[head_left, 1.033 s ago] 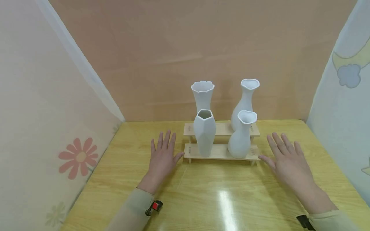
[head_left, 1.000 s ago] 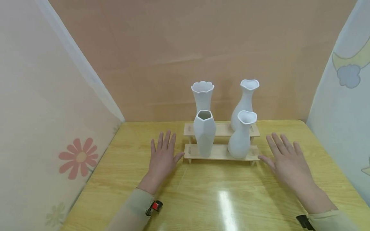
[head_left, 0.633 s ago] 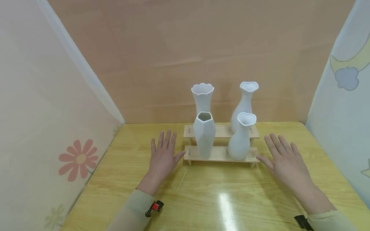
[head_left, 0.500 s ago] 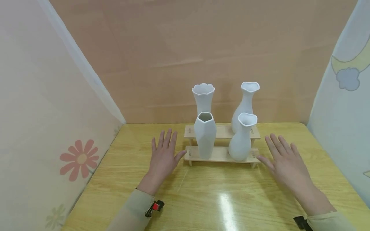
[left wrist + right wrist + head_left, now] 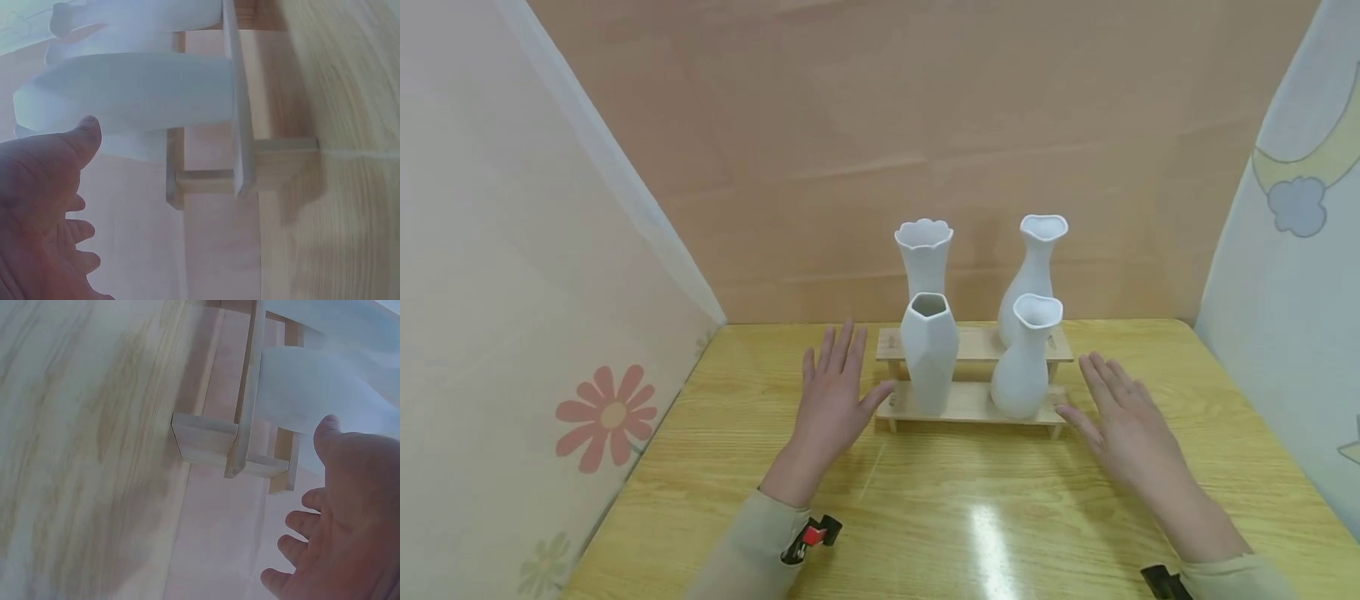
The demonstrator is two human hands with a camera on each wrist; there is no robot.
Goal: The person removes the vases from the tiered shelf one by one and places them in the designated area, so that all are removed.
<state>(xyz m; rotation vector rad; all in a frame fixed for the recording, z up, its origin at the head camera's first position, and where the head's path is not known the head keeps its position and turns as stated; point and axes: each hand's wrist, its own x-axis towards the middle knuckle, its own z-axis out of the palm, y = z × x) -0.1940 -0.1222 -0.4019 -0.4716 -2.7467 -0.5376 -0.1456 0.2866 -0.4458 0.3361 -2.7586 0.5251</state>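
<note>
Four is avoided here: several white vases stand upright on a two-step wooden rack point(image 5: 966, 412). A faceted vase point(image 5: 930, 358) is at the front left, with a scalloped-rim vase point(image 5: 924, 258) behind it. At the front right is a round-bellied vase point(image 5: 1021, 379), and a taller narrow-necked vase point(image 5: 1030, 275) rises behind that. My left hand point(image 5: 831, 408) is at the rack's left end, fingers extended, thumb overlapping the lower step's end. My right hand point(image 5: 1131, 429) is off the right end, fingers straight, thumb pointing at the lower step. Both hands hold nothing.
The rack stands near the back of a wooden table point(image 5: 925, 517). Behind it is a brown backdrop point(image 5: 887, 125). Patterned panels flank the table, a left panel point(image 5: 497, 292) with flowers and a right panel point(image 5: 1292, 333).
My left hand has moved right and slightly forward, nearer the rack. The right hand has moved left toward it. The vases keep their places on the steps.
</note>
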